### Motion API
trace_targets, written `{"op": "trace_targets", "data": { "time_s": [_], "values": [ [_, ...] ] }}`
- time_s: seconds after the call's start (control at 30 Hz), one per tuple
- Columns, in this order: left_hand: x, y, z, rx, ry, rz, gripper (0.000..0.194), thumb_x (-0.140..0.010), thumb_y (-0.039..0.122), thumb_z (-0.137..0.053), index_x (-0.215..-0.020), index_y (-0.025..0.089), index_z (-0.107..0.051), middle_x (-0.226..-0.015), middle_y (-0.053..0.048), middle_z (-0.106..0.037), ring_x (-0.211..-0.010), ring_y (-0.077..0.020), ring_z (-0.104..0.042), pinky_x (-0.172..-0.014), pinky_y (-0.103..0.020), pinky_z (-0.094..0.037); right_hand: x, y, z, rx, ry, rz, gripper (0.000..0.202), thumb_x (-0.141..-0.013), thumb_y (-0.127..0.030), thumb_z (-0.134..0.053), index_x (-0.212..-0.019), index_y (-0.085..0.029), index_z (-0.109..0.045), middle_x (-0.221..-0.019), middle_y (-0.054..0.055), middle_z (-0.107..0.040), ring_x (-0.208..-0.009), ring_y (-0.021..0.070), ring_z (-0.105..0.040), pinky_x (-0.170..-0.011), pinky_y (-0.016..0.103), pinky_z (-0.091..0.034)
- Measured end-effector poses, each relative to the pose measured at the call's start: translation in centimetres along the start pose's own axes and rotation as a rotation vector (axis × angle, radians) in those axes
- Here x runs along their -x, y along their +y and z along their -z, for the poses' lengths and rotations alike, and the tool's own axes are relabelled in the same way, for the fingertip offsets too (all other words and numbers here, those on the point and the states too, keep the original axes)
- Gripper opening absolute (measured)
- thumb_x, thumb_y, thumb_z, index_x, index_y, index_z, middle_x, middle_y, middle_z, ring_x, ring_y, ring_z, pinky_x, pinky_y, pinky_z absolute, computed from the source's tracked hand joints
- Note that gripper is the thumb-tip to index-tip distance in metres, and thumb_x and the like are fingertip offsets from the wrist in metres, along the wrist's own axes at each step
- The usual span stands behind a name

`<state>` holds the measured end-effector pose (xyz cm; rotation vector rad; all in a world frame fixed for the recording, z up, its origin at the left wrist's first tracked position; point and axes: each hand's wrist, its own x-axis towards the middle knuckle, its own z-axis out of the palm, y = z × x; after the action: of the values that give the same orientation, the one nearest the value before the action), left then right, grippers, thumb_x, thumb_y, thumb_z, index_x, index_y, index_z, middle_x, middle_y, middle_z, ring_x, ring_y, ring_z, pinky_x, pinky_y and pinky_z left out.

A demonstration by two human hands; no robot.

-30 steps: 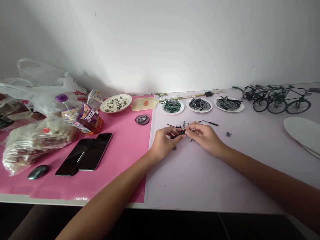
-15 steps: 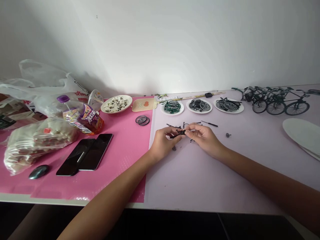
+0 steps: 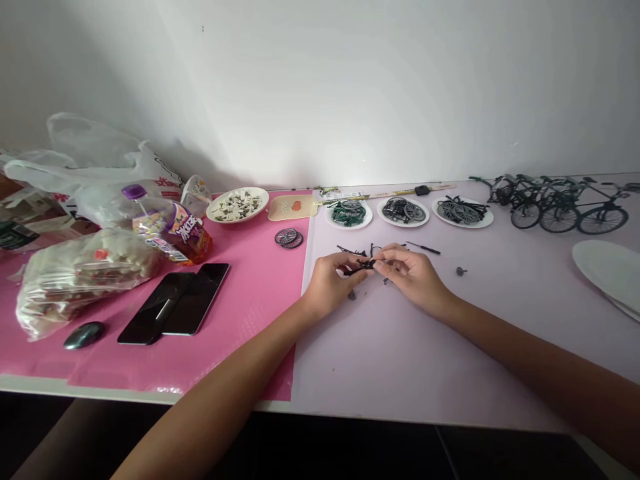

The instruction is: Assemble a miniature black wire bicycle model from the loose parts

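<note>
Between my fingertips is a small black model-bicycle part (image 3: pixel 366 265), partly hidden by them. My left hand (image 3: pixel 329 283) pinches it from the left, and my right hand (image 3: pixel 413 272) grips its right end with thumb and fingers. More thin black parts (image 3: pixel 349 250) lie on the table just behind my hands. A small screwdriver (image 3: pixel 424 247) rests beyond my right hand, and a small grey piece (image 3: pixel 461 271) lies to its right. Two black toy wheels (image 3: pixel 289 238) overlap on the pink mat to the left.
Along the wall stand plates of green parts (image 3: pixel 349 213), wheels (image 3: pixel 403 211) and grey-black parts (image 3: pixel 463 212). Several model bicycles (image 3: pixel 570 203) are at the right, near white plates (image 3: pixel 607 277). Left are phones (image 3: pixel 175 303), a mouse (image 3: pixel 84 335), a bottle (image 3: pixel 170 227) and bags (image 3: pixel 85 277).
The whole view has shifted slightly, so everything appears a little further right. Both hands keep their hold on the black part, with only slight finger movement.
</note>
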<state>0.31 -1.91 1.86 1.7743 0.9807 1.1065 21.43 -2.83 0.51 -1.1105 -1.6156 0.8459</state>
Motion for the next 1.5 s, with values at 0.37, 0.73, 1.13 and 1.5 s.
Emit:
{"op": "trace_targets", "data": {
  "time_s": [0.37,0.73,1.13,1.5],
  "values": [
    [-0.10,0.08,0.22,-0.004,-0.003,-0.015,0.022,-0.089,0.041,-0.083,-0.096,0.020,-0.082,-0.106,-0.009,-0.083,-0.094,-0.0229,-0.073,-0.088,-0.038,-0.056,0.11,0.14,-0.21,0.099,0.065,0.101,0.030,-0.094,-0.056,-0.074,-0.100,-0.028,-0.083,-0.105,0.008,-0.073,-0.102,0.0283,-0.069,-0.079,0.041,-0.058],
    [-0.40,-0.48,0.30,0.023,-0.013,0.006,0.035,-0.086,0.051,-0.084,-0.101,0.019,-0.083,-0.109,-0.010,-0.083,-0.098,-0.0250,-0.075,-0.093,-0.041,-0.057,0.13,0.13,-0.30,0.112,0.042,0.077,0.030,-0.096,-0.054,-0.071,-0.101,-0.026,-0.081,-0.110,0.008,-0.072,-0.102,0.0269,-0.069,-0.078,0.037,-0.058],
    [-0.51,-0.22,0.43,0.037,-0.015,0.008,0.032,-0.084,0.049,-0.086,-0.098,0.021,-0.083,-0.108,-0.010,-0.083,-0.097,-0.0260,-0.075,-0.094,-0.043,-0.058,-0.02,0.25,-0.68,0.047,0.057,0.047,0.022,-0.093,-0.045,-0.073,-0.097,-0.024,-0.079,-0.111,0.008,-0.070,-0.106,0.0260,-0.068,-0.088,0.038,-0.057],
    [-0.53,-0.57,0.36,0.047,-0.014,0.011,0.024,-0.085,0.041,-0.085,-0.097,0.020,-0.083,-0.106,-0.010,-0.083,-0.097,-0.0259,-0.075,-0.093,-0.043,-0.057,0.06,0.10,-0.72,0.010,0.048,0.025,0.020,-0.093,-0.043,-0.073,-0.097,-0.024,-0.078,-0.111,0.008,-0.068,-0.106,0.0261,-0.067,-0.083,0.037,-0.056]
  ]
}}
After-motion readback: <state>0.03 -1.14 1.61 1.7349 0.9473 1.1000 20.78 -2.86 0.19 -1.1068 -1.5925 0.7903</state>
